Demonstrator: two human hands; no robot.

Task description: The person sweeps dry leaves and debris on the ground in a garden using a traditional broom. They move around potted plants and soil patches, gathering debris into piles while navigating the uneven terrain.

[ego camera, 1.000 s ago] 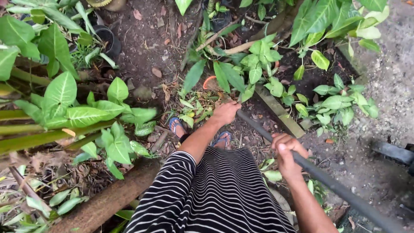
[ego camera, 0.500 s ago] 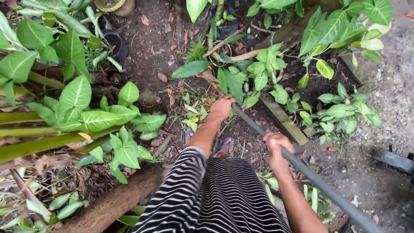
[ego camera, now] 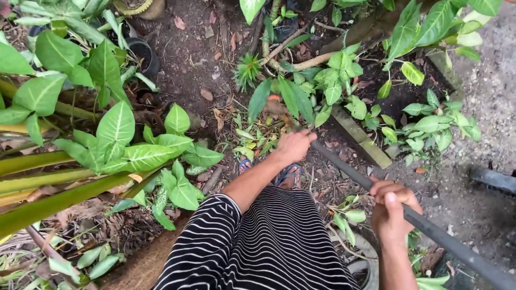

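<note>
Starting at nine o'clock, big variegated leaves crowd in on the left, with thick pale green stalks slanting beneath them. Up at eleven o'clock a black pot sits on the bare dark soil. Centre frame now: left hand is wrapped shut round the forward part of the long dark handle, knuckles up, right above a blue sandal and a litter of cut leaves. That handle runs on a diagonal, low end pointing to roughly eleven o'clock into the green clump, where the working end is blurred and hidden by foliage; the butt trails off to four o'clock, out of the bottom right corner. Right hand is clamped on the shaft further back, thumb on top. Striped clothing fills six o'clock. A wooden border plank lies just beyond the handle, grey gravel at three o'clock.
</note>
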